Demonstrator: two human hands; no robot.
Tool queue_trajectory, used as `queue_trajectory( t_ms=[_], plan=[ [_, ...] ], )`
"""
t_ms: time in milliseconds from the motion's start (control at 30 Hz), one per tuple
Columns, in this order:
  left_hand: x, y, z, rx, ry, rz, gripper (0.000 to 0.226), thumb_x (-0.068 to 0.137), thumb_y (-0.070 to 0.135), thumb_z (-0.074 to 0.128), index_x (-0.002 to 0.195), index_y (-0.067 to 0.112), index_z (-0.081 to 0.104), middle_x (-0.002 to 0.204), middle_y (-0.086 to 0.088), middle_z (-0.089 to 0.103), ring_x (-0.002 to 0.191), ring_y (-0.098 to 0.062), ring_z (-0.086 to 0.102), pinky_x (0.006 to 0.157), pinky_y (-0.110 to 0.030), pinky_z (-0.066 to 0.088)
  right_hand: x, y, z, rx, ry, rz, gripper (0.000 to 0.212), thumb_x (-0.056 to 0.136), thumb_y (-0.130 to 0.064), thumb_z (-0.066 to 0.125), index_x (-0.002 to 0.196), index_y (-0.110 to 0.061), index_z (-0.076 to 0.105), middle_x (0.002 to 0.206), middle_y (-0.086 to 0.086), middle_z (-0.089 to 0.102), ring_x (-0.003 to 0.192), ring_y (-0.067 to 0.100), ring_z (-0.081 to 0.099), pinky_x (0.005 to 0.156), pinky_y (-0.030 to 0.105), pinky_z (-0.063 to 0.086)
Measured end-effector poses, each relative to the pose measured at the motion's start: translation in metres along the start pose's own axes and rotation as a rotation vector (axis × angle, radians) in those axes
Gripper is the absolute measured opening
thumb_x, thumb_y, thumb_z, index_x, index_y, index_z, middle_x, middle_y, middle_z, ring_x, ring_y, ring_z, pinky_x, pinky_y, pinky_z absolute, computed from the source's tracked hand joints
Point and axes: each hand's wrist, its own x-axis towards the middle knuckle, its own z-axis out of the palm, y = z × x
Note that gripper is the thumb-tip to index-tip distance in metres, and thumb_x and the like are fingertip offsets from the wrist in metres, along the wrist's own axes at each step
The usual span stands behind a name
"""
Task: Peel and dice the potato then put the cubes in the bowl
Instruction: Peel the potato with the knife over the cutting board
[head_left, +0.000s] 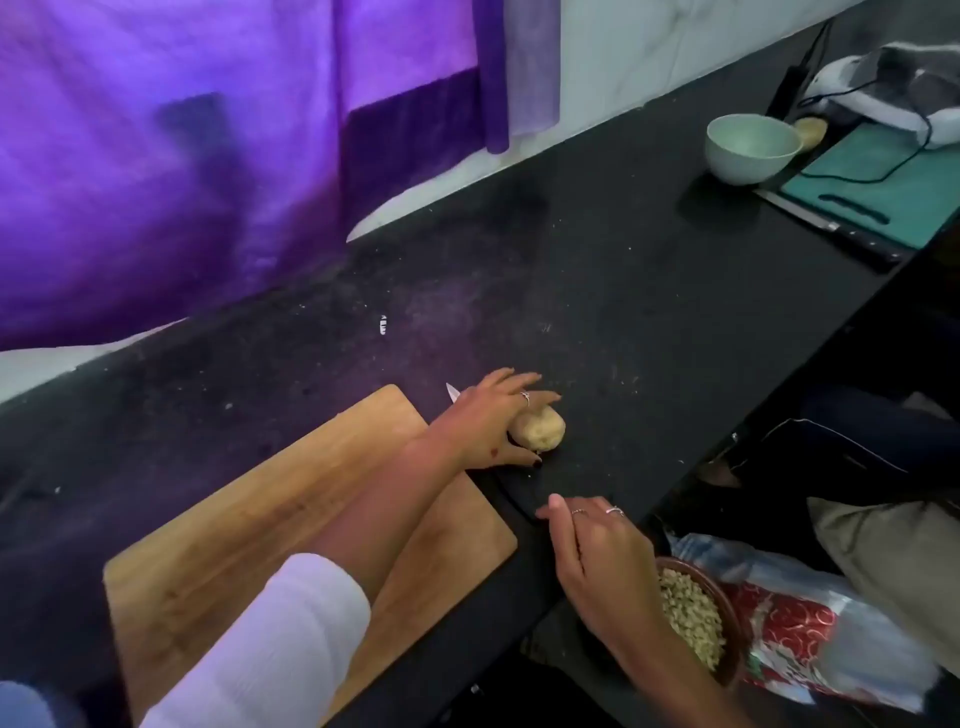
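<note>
- Left hand (493, 421): reaches across the wooden cutting board (249, 519), fingers extended and resting on the peeled potato (537, 428); not curled around it.
- Right hand (597, 551): hovers near the table's (623, 312) near edge, fingers loosely bent, holding nothing.
- Potato: lies on the dark table just right of the board's far corner, whole and pale.
- Knife tip (452, 392): shows just beyond the left hand's wrist side; the rest is hidden.
- Pale green bowl (753, 148): far right on the table, well apart from the potato, beside a teal cutting board (883, 182).
- Brown bowl of pale pieces (696, 618): near right, under the right wrist, next to a plastic bag (810, 623).
</note>
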Motion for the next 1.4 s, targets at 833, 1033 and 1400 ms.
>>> queue_trajectory(
  t_ms=[833, 1033, 1400],
  plan=[
    [-0.211, -0.033, 0.03, -0.089, 0.47, -0.484, 0.066, 0.065, 0.027, 0.087, 0.125, 0.026, 0.059, 0.124, 0.014, 0.044, 0.122, -0.008, 0.032, 0.101, -0.032, 0.034, 0.071, -0.029, 0.031, -0.043, -0.415, 0.009, 0.05, 0.093, -0.02, 0.055, 0.141, -0.013, 0.041, 0.127, 0.005, 0.049, 0.118, 0.024, 0.045, 0.087, 0.034, 0.045],
    [-0.225, -0.041, 0.045, -0.112, 0.461, -0.452, 0.064, 0.072, 0.039, 0.079, 0.13, 0.036, 0.052, 0.138, 0.013, 0.041, 0.136, -0.012, 0.028, 0.109, -0.04, 0.036, 0.077, -0.033, 0.032, 0.066, -0.407, 0.132, 0.051, 0.083, -0.013, 0.063, 0.133, -0.009, 0.051, 0.109, 0.009, 0.063, 0.1, 0.025, 0.059, 0.078, 0.029, 0.043],
    [-0.241, -0.018, 0.058, -0.42, 0.787, -0.797, 0.101, 0.059, 0.07, 0.065, 0.144, 0.025, 0.036, 0.144, 0.011, 0.04, 0.132, -0.005, 0.036, 0.112, -0.028, 0.032, 0.063, -0.064, 0.01, 0.542, -0.399, 0.339, 0.028, 0.086, -0.006, 0.059, 0.111, -0.019, 0.063, 0.084, 0.0, 0.067, 0.077, 0.022, 0.069, 0.077, 0.044, 0.056]
  ],
)
